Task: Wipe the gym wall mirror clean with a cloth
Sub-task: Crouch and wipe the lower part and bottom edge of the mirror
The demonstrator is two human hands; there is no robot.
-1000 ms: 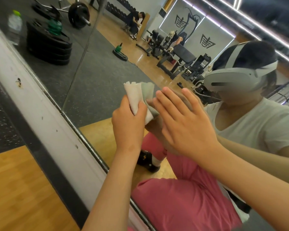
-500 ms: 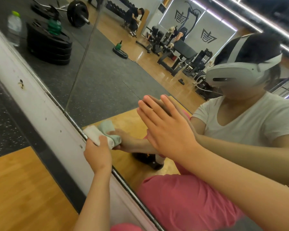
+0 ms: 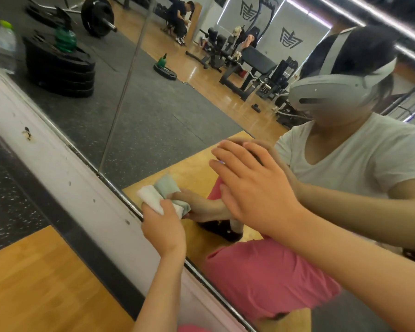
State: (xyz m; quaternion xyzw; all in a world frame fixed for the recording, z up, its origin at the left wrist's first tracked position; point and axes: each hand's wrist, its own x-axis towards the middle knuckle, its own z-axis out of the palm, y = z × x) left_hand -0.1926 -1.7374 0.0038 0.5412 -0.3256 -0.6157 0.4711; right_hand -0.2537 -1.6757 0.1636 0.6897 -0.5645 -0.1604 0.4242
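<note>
While the folded cloth (image 3: 151, 199) sits low on the mirror (image 3: 153, 121), right by the bottom edge, the wiping looks to be in the middle of a stroke. The left hand (image 3: 164, 226) grips the cloth, fingers and thumb curled round it, and pushes it on the glass just beside the thin metal strip (image 3: 130, 204) at the bottom. The right hand (image 3: 254, 188) is higher up and off to the side. It lies flat on the glass with fingers straight and a little spread, holding nothing — it seems to be there to steady the person.

Under the strip runs a white ledge (image 3: 65, 168) with small marks and holes, then a dark band, then the wooden floor (image 3: 34, 283). A thin seam (image 3: 120, 97) between two mirror panels goes up from near the cloth. Far off in the glass sits a stack of black weight plates (image 3: 58, 68).

I think the low edge is being done now. Next the cloth should go up or sideways over glass not wiped yet — pressed flat, not just rubbing the strip. The right hand may leave finger marks, so that spot needs a wipe too.
</note>
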